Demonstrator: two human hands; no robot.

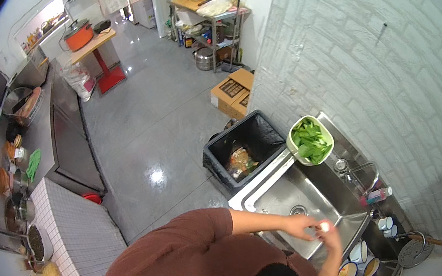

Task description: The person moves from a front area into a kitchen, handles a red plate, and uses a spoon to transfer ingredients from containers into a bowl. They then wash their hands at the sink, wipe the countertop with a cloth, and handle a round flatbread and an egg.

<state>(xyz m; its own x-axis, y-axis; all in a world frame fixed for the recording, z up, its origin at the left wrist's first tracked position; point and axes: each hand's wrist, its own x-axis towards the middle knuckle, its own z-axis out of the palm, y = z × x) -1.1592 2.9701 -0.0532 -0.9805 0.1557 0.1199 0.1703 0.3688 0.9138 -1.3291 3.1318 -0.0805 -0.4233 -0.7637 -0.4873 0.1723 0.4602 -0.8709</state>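
Observation:
My left hand (301,226) reaches over the stainless-steel sink basin (282,191), its fingers bent towards my right hand (331,239). My right hand comes in from below in the picture, and its fingers hold a small white object (324,226), too blurred to name. The fingertips of my left hand are close to that object; whether they grip it cannot be told. Both hands are above the near right part of the basin. A white square container of green leaves (312,140) rests at the sink's far left corner, beside a black bin (259,120) holding food scraps.
The faucet (374,173) and a bottle with pink liquid (375,196) are along the wall side. Several enamel mugs (358,252) fill the second basin, near a round strainer (415,252). Cardboard boxes (233,94) stand beyond the bin. A tiled counter (76,219) is behind me.

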